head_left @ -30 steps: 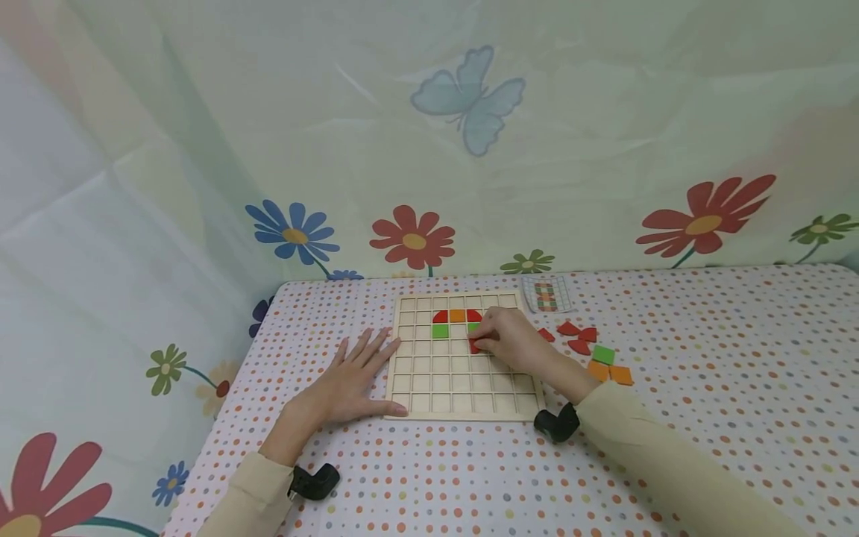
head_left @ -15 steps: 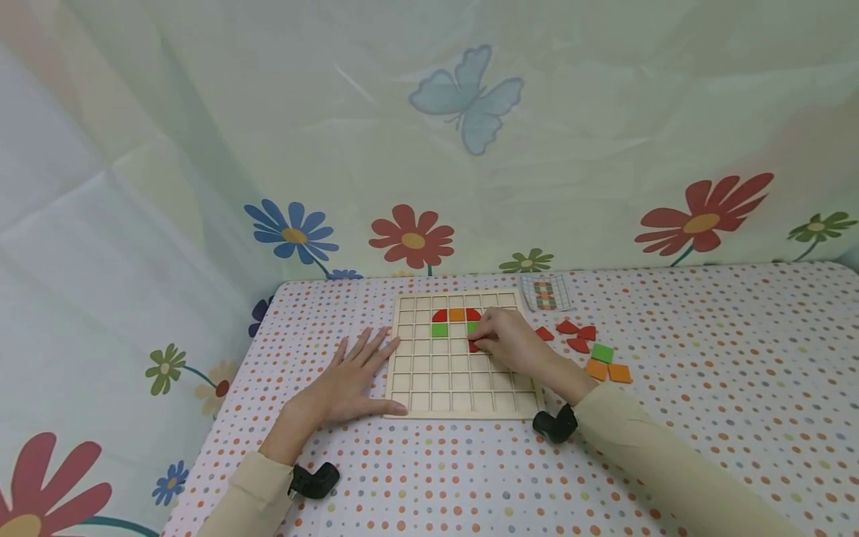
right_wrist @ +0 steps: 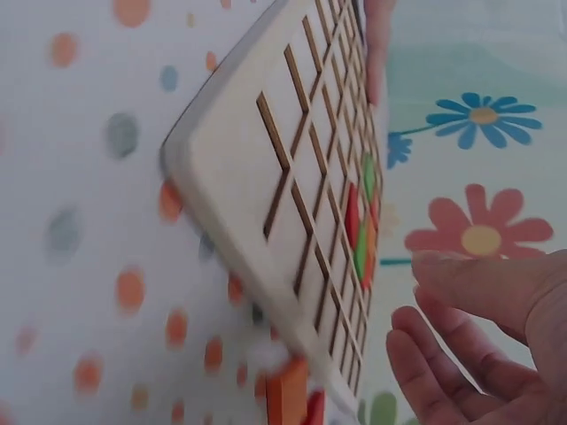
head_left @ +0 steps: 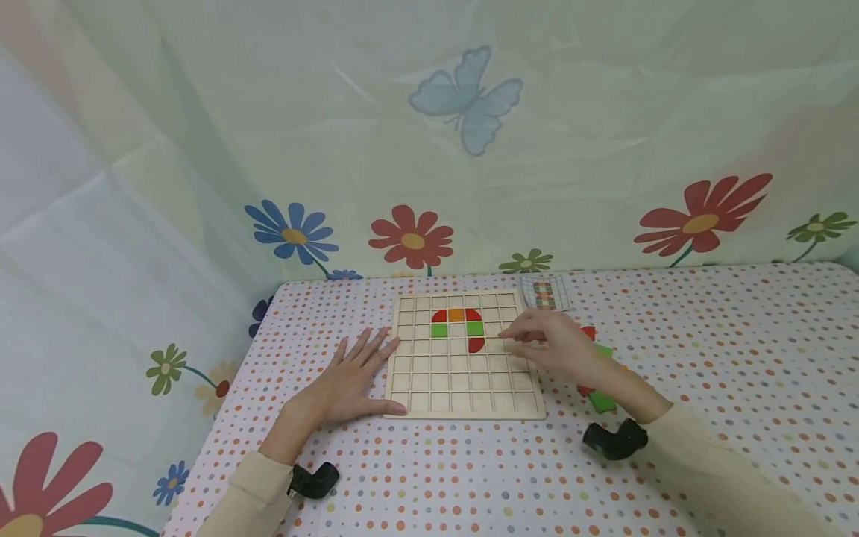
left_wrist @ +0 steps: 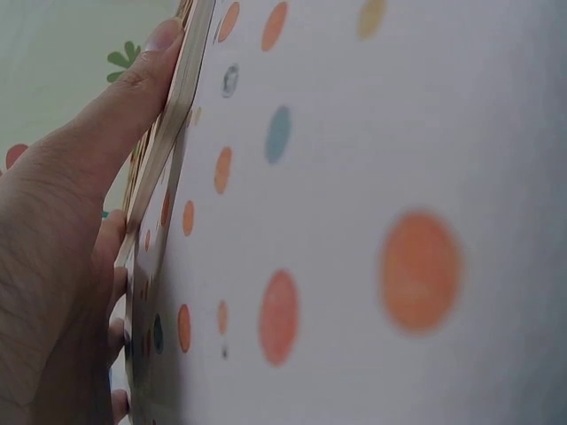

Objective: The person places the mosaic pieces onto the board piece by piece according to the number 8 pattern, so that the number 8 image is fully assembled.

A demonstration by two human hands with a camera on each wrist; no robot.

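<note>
A square wooden grid board [head_left: 429,382] lies on the dotted tablecloth. Fingers spread, my left hand [head_left: 350,380] rests along its left edge, the thumb on the near left corner; the left wrist view shows that thumb [left_wrist: 124,106] on the rim. Set in the grid are an orange square [head_left: 456,315] between two red rounded pieces, a green square [head_left: 439,330] on the left, and another green square [head_left: 474,329] with a red quarter-round piece [head_left: 476,344] below it. Over the board's right edge hovers my right hand [head_left: 564,347], thumb and fingertips apart, holding nothing.
Several loose red, green and orange pieces [head_left: 602,402] lie right of the board, partly hidden by my right hand and forearm. A printed pattern card [head_left: 545,287] sits past the board's far right corner. A flowered curtain [head_left: 590,149] hangs behind the table.
My right hand has let go of the red quarter-round piece, which stays in its cell, and has moved right to the board's edge. My left hand stays put.
</note>
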